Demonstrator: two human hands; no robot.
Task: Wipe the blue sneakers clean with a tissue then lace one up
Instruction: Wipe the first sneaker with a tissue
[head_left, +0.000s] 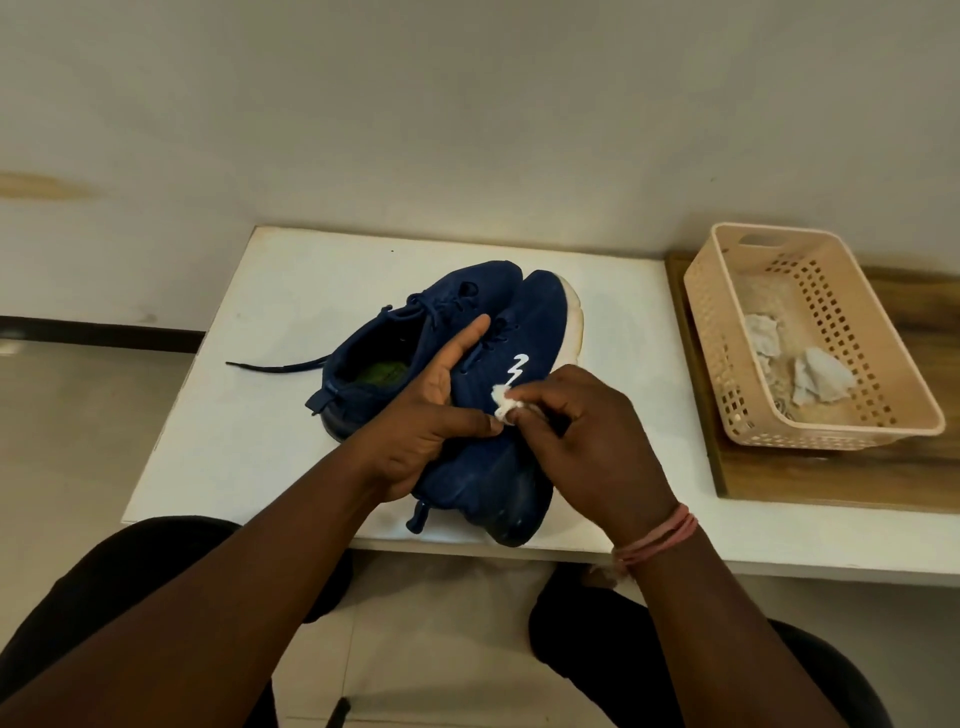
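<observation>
Two blue sneakers lie side by side on the white table (270, 415). The right sneaker (524, 332) lies tilted on its side, with a white zigzag logo and a white sole. The left sneaker (384, 358) stands behind it, its green insole showing and a dark lace (275, 367) trailing left. My left hand (431, 415) holds the right sneaker, forefinger stretched along its laces, thumb on its side. My right hand (587, 441) pinches a small crumpled white tissue (505, 405) against the sneaker's side, just below the logo.
A beige perforated basket (852, 332) with crumpled used tissues (821, 382) sits to the right on a wooden board (841, 478). The wall runs close behind the table. My knees in dark trousers are below the table's near edge.
</observation>
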